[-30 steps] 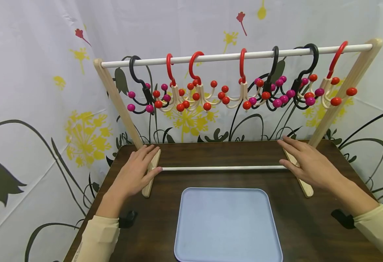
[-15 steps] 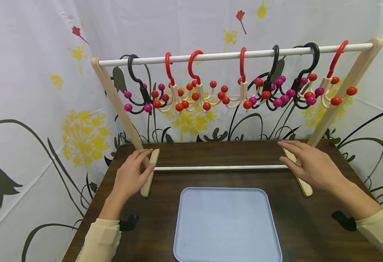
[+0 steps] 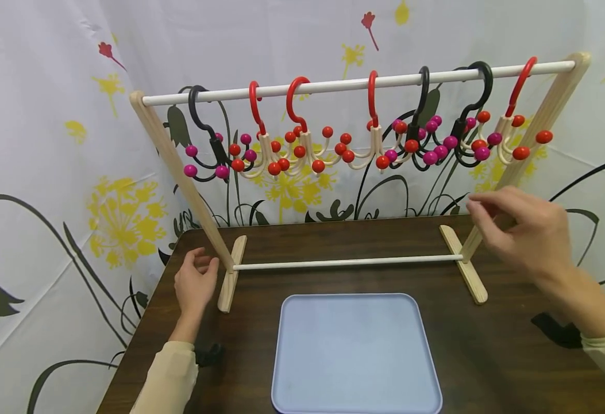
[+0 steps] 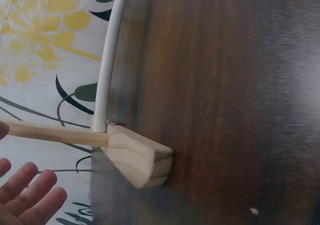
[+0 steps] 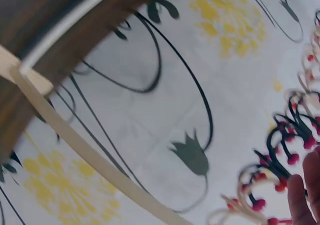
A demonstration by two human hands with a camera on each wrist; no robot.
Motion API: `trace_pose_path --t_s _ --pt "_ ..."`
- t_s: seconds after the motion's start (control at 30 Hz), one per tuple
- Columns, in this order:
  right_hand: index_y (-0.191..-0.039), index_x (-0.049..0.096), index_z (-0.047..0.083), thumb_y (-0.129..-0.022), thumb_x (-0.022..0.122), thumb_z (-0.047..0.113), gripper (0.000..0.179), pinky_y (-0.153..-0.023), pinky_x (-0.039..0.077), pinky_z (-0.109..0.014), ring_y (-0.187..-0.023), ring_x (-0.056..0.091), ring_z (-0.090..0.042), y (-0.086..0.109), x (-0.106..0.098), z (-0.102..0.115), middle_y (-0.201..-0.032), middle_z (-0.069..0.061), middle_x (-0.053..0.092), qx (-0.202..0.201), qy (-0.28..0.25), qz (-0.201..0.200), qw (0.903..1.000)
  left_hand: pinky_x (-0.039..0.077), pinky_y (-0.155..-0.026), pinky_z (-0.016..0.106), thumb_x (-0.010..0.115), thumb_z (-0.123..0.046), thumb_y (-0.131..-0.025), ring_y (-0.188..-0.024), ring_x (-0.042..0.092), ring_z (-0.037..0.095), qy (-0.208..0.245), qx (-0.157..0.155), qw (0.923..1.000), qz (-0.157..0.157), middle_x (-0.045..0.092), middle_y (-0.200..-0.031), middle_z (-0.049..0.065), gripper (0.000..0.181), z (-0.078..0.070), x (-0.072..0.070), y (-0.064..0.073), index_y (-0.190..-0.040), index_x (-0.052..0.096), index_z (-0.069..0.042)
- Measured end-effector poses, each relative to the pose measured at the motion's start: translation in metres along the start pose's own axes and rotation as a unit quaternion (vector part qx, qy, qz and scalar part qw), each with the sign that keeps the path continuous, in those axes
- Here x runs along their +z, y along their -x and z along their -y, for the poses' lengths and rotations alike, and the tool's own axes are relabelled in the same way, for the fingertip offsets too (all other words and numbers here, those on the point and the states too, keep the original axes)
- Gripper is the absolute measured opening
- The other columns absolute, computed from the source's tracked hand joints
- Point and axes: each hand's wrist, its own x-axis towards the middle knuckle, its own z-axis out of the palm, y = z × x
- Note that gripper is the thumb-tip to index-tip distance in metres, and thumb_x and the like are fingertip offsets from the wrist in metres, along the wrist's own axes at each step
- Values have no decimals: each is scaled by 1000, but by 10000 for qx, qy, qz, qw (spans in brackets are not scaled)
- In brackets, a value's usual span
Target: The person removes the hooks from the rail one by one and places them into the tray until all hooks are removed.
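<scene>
My left hand (image 3: 196, 282) hovers beside the left foot (image 3: 228, 290) of a wooden rack, fingers loosely bent around nothing. In the left wrist view its fingers (image 4: 44, 185) are apart from the rack's upright (image 4: 55, 134). Raised in front of the right upright (image 3: 553, 106) is my right hand (image 3: 532, 236), its fingers loosely bent and holding nothing. From the rack's white top rod (image 3: 338, 86) hang several multi-armed hooks: red-topped ones (image 3: 291, 103) with cream arms and red balls, and black ones (image 3: 195, 115) with magenta balls. The right wrist view shows black hooks (image 5: 272, 157) near the right fingers (image 5: 298, 200).
A light blue tray (image 3: 354, 351) lies on the dark wooden table (image 3: 250, 356), in front of the rack's low white crossbar (image 3: 349, 263). Behind the table hangs a white curtain (image 3: 261, 34) printed with yellow, red and grey-green plants.
My right hand has lifted off from beside the rack's right foot and moved right, its fingers now more bent. My left hand has drawn left, away from the left foot. The view has shifted slightly.
</scene>
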Motion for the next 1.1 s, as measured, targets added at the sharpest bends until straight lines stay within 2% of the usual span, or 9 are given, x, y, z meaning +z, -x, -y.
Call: trace_pose_path --t_s 0.13,0.27,0.43,0.53,0.6,0.63,0.83,0.93,1.1 --pt "-90 73 -6 -85 69 19 26 -74 38 -6 -79 50 14 -24 -12 1 -79 -18 68 391 104 -648 9971 44 -86 54 63 -37 -93 -97 69 31 -67 -37 9998 175 68 -115 12 51 -1 4 -8 -136 53 -12" --pt "-101 73 -5 -87 67 18 28 -76 35 -5 -83 50 12 -44 -21 -11 -89 -23 67 901 594 -780 9911 43 -87 54 61 -42 -93 -96 70 29 -195 -52 9995 226 69 -114 10 51 -3 10 -15 -134 54 -13" --pt "-123 67 4 -90 63 23 39 -69 31 -2 -86 54 10 -66 -25 -30 -108 -21 69 1771 949 -279 9792 46 -78 51 64 -35 -92 -84 70 27 -287 261 9992 -72 73 -101 7 35 -4 17 -19 -120 64 -13" --pt "-134 59 4 -93 60 28 47 -62 28 0 -98 67 -19 -77 -28 -40 -120 -21 66 2374 1080 333 9648 46 -69 51 66 -33 -91 -76 68 28 -337 438 9980 -307 73 -91 8 28 -7 20 -20 -108 67 -11" --pt "-138 54 3 -95 57 31 52 -58 26 0 -102 63 -43 -83 -30 -47 -124 -23 63 2704 1126 737 9533 45 -67 51 66 -33 -90 -73 66 29 -378 507 9970 -439 72 -86 8 25 -8 22 -21 -102 68 -11" --pt "-141 51 3 -95 57 32 54 -56 27 0 -104 62 -47 -86 -30 -50 -126 -23 61 2865 1098 933 9472 45 -66 51 67 -33 -90 -72 65 30 -408 533 9965 -497 72 -84 8 24 -9 22 -21 -99 68 -10" --pt "-144 47 2 -97 55 35 58 -48 32 -5 -99 66 -40 -94 -28 -64 -127 -29 59 3294 949 1720 9235 44 -62 52 67 -28 -90 -70 64 35 -570 719 9930 -739 71 -80 9 21 -13 19 -18 -94 68 -8" --pt "-140 50 0 -97 53 35 56 -49 33 -8 -103 61 -47 -95 -27 -66 -125 -30 59 3316 1004 1872 9192 44 -59 53 67 -25 -90 -68 64 35 -641 826 9914 -788 71 -78 10 19 -15 17 -16 -93 68 -7" --pt "-136 54 -3 -97 52 35 54 -48 34 -11 -96 63 -45 -100 -27 -67 -121 -32 60 3372 1126 1949 9141 44 -56 53 67 -22 -89 -63 63 35 -756 984 9882 -898 69 -73 9 15 -12 18 -16 -88 65 -7"
